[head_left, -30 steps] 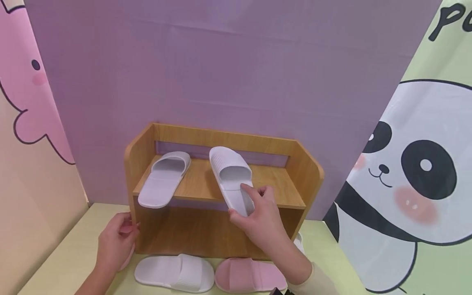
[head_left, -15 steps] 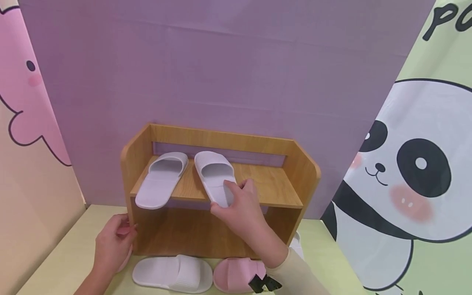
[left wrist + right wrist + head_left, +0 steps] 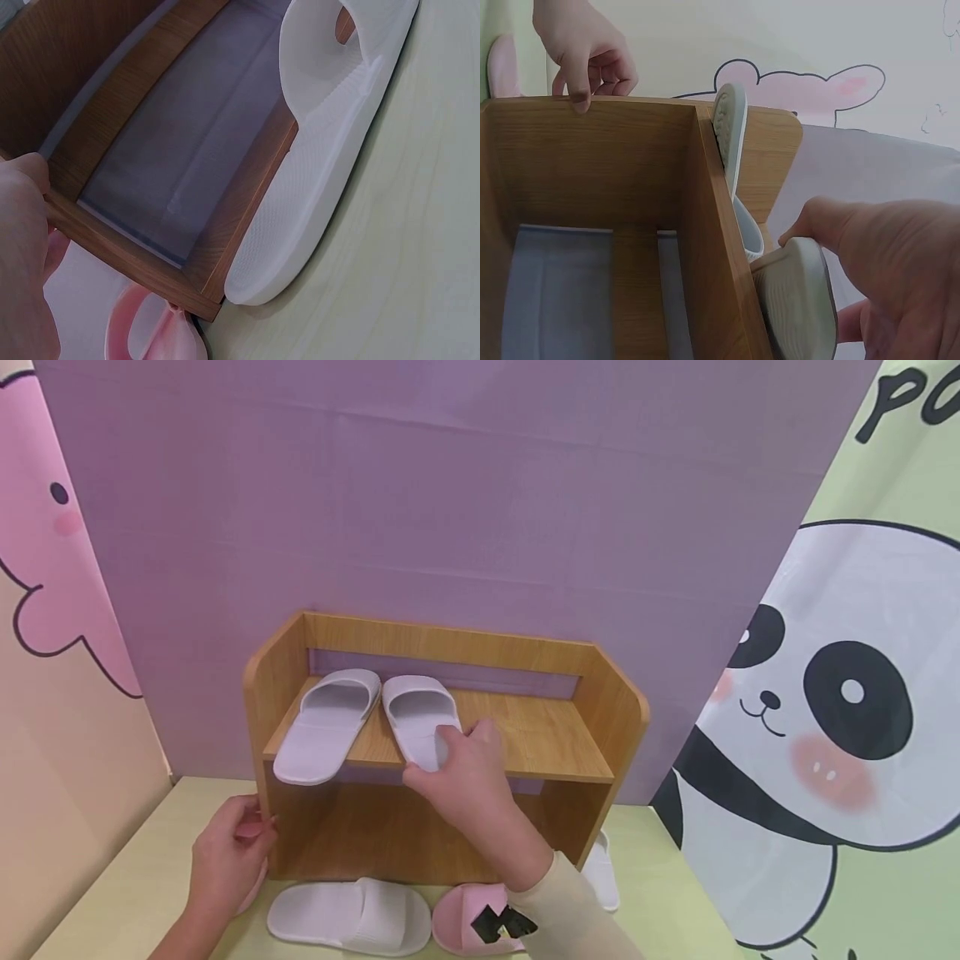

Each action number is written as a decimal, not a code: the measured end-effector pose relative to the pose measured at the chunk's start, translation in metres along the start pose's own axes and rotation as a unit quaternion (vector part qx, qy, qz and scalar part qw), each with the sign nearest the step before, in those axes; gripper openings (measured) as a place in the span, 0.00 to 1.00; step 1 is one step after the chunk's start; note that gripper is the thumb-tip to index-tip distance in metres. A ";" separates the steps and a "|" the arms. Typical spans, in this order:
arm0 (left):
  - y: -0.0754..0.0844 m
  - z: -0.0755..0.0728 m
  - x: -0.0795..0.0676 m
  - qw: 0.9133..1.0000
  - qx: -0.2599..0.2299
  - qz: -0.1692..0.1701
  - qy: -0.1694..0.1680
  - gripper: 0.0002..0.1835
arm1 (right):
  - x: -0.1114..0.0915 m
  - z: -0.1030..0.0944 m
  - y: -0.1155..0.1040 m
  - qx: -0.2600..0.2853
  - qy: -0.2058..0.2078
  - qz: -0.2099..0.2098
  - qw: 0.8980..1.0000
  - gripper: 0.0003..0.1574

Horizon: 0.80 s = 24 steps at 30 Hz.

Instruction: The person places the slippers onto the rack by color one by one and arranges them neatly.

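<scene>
text: black "po" lettering point(image 3: 891, 402), cut at edge | on: green panda backdrop point(image 3: 851, 727)

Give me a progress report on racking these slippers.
Done, it seems: one white slipper sits on the top shelf of the rack. In hand: the right hand holds a second white slipper beside it, while the left hand grips the rack's side. Probably left: a front white slipper, a front pink slipper, another white slipper by the right side, another pink slipper by the left.
</scene>
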<state>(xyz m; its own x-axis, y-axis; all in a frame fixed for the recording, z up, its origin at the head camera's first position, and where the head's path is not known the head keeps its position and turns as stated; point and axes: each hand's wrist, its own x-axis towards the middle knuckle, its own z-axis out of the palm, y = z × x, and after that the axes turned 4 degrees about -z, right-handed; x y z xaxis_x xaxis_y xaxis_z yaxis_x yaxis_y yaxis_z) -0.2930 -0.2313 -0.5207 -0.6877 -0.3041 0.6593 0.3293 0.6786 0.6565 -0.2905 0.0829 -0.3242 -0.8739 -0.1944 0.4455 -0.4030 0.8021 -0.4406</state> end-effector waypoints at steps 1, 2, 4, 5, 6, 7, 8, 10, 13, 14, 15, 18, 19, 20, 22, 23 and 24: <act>0.001 0.000 0.000 1.000 0.000 0.000 0.000 0.22 | 0.001 0.001 -0.002 -0.002 -0.002 0.003 1.000 0.42; 0.001 0.000 0.000 1.000 0.001 -0.001 -0.001 0.22 | 0.002 0.001 -0.003 -0.005 -0.004 0.007 1.000 0.42; 0.003 0.000 0.001 1.000 -0.001 -0.002 -0.002 0.21 | 0.004 0.002 -0.005 -0.008 -0.009 0.018 1.000 0.44; 0.003 0.000 0.000 1.000 0.000 -0.002 -0.003 0.22 | 0.005 0.003 -0.006 -0.008 -0.012 0.024 1.000 0.45; 0.003 0.000 0.000 1.000 -0.001 -0.004 -0.003 0.21 | 0.005 0.003 -0.006 -0.009 -0.014 0.028 0.999 0.46; 0.003 0.000 0.000 1.000 -0.002 -0.004 -0.004 0.21 | 0.006 0.004 -0.006 -0.011 -0.015 0.031 0.999 0.46; 0.003 0.000 0.000 1.000 -0.004 -0.005 -0.004 0.21 | 0.007 0.004 -0.007 -0.011 -0.017 0.034 0.999 0.46; 0.002 0.000 0.000 1.000 -0.004 -0.007 -0.003 0.21 | 0.008 0.006 -0.007 -0.012 -0.018 0.036 0.999 0.46; 0.002 0.001 0.000 1.000 -0.006 -0.009 -0.006 0.21 | 0.009 0.009 -0.007 -0.013 -0.018 0.037 0.999 0.44; 0.002 0.001 0.000 1.000 -0.005 -0.009 -0.007 0.21 | 0.009 0.009 -0.007 -0.015 -0.018 0.037 0.999 0.44; 0.002 0.001 0.000 1.000 -0.004 -0.010 -0.008 0.21 | 0.009 0.010 -0.007 -0.017 -0.018 0.034 0.999 0.43; 0.002 0.001 0.000 1.000 -0.003 -0.012 -0.010 0.21 | 0.009 0.011 -0.007 -0.024 -0.020 0.026 0.999 0.41; 0.001 0.001 0.000 1.000 -0.003 -0.011 -0.010 0.21 | 0.009 0.011 -0.007 -0.026 -0.023 0.024 0.999 0.41; 0.001 0.001 0.000 1.000 -0.004 -0.011 -0.009 0.20 | 0.009 0.011 -0.007 -0.029 -0.027 0.022 0.999 0.42; 0.000 0.001 0.000 1.000 -0.005 -0.010 -0.007 0.20 | 0.008 0.010 -0.007 -0.033 -0.038 0.019 0.999 0.46; 0.000 0.001 0.000 1.000 -0.005 -0.008 -0.007 0.20 | 0.008 0.009 -0.007 -0.034 -0.046 0.019 0.998 0.49; -0.001 0.001 0.000 1.000 -0.005 -0.007 -0.006 0.20 | 0.007 0.008 -0.008 -0.033 -0.055 0.018 0.998 0.53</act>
<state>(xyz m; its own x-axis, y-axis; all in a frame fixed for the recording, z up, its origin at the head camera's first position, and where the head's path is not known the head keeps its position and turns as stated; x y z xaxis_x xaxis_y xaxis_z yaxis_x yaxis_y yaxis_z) -0.2935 -0.2313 -0.5219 -0.6998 -0.3061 0.6454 0.3261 0.6670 0.6699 -0.2958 0.0706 -0.3241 -0.9135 -0.2220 0.3408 -0.3547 0.8448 -0.4006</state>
